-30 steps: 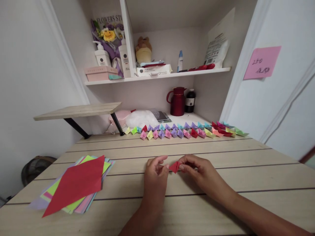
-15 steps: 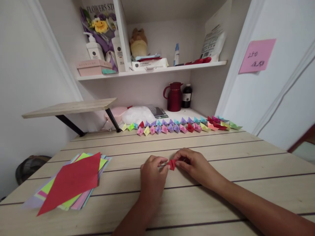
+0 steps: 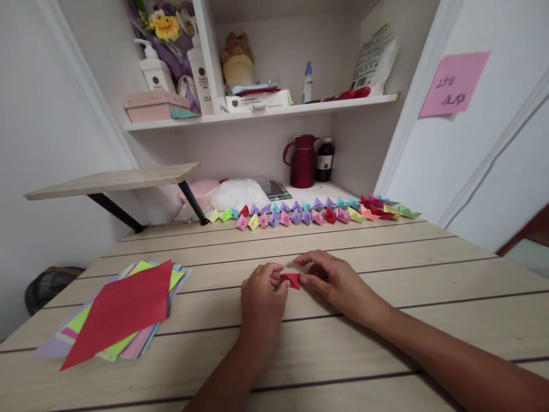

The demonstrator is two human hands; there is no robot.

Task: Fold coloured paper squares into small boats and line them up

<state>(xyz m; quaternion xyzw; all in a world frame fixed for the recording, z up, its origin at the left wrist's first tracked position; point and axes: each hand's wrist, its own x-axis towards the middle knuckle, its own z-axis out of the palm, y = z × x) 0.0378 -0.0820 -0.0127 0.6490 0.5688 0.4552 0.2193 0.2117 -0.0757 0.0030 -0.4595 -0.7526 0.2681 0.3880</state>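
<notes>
A small folded piece of red paper (image 3: 292,280) is just above the wooden table, between my two hands. My left hand (image 3: 265,293) pinches its left end between thumb and fingers. At the paper's right end is my right hand (image 3: 332,281), its thumb tip at or very near the edge. The index finger of that hand is lifted away from the thumb, so the hand is open. Rows of small folded paper boats (image 3: 295,217) in many colours stand along the table's far side.
To the left lies a stack of coloured paper sheets (image 3: 124,312), a red one on top. Behind it a small raised wooden stand (image 3: 115,180) rests on black legs. A dark red jug (image 3: 302,163) and a dark bottle (image 3: 325,160) stand behind the boats.
The red paper has shifted slightly left with my left hand and now looks wider. My right index finger has lifted off it, and those fingers have spread. The camera view has tilted down a little.
</notes>
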